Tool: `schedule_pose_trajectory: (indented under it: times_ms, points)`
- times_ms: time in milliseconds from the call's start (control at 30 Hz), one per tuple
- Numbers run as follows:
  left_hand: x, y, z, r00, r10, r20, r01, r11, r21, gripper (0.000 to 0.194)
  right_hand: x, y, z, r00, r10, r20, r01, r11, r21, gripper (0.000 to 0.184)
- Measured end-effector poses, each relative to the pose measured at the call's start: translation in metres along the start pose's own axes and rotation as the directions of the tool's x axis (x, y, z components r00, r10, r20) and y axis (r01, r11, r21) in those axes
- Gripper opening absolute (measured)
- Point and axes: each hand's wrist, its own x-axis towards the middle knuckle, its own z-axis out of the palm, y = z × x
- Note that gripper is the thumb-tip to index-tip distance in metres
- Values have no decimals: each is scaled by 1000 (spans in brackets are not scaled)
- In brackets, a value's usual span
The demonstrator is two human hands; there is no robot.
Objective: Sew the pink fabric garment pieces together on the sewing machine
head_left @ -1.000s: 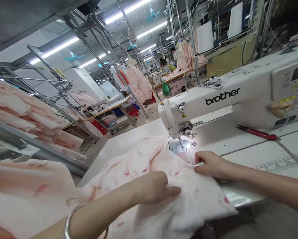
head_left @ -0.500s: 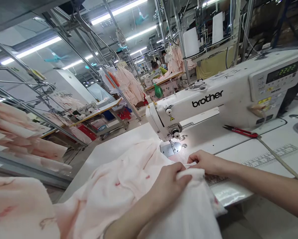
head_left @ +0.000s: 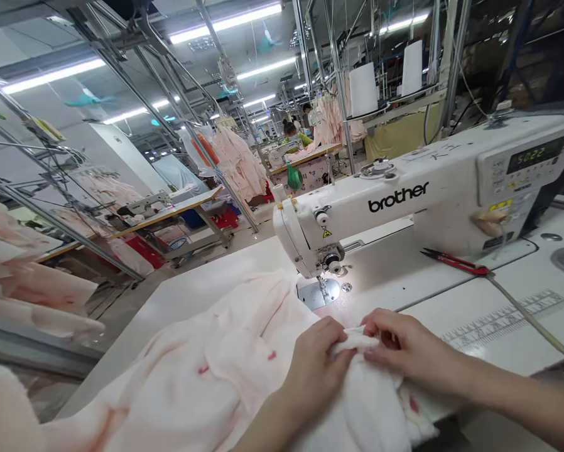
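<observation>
Head view of a sewing station: the left hand [head_left: 316, 367] and the right hand [head_left: 407, 342] are brought together, almost touching, over a folded edge of pale pink printed fabric [head_left: 201, 370]. The fold is pinched from both sides between fingers and thumbs, with the right fingertips [head_left: 371, 326] pressed onto it. The fabric is spread across the white sewing table [head_left: 178, 270], its bulk lying toward the lower left, with the pinched fold just short of the needle plate [head_left: 317, 294] of a Brother sewing machine [head_left: 395, 201]. A fold of this kind is judged best held close to its edge, pressed evenly, with the fingers kept clear of the needle. Red-handled thread snips [head_left: 456, 262] lie to the right of the grip. Far beyond the machine, a green plastic bag [head_left: 294, 177] hangs at the next table, its contents hidden. Red crates [head_left: 228, 220] stand under a farther table, their contents too small to tell.
</observation>
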Motion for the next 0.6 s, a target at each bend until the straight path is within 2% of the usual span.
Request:
schedule_pose_trajectory:
  times_ms: [33, 133, 267, 367, 467, 600]
  points:
    - [-1, 0, -1, 1000, -10, -7, 10, 1000, -23, 14, 1, 2, 3, 1000, 13, 4, -13, 1000, 26, 7]
    - [-3, 0, -4, 998, -55, -6, 54, 991, -125, 14, 4, 5, 7, 998, 41, 42, -45, 994, 99, 18]
    - [-4, 3, -11, 990, -135, 24, 137, 957, -255, 16, 4, -2, 6, 997, 64, 32, -69, 974, 218, 23]
    - [-4, 8, -13, 982, -185, 25, 185, 940, -288, 19, 4, -11, 6, 997, 81, -9, -78, 977, 200, 20]
    - [-6, 14, -14, 985, -172, -21, 159, 948, -277, 21, 5, -16, 9, 996, 61, -62, -53, 991, 124, 15]
    - [-11, 15, -13, 992, -95, -78, 72, 962, -263, 22, 6, -18, 12, 996, 8, -88, 0, 996, 88, 12]
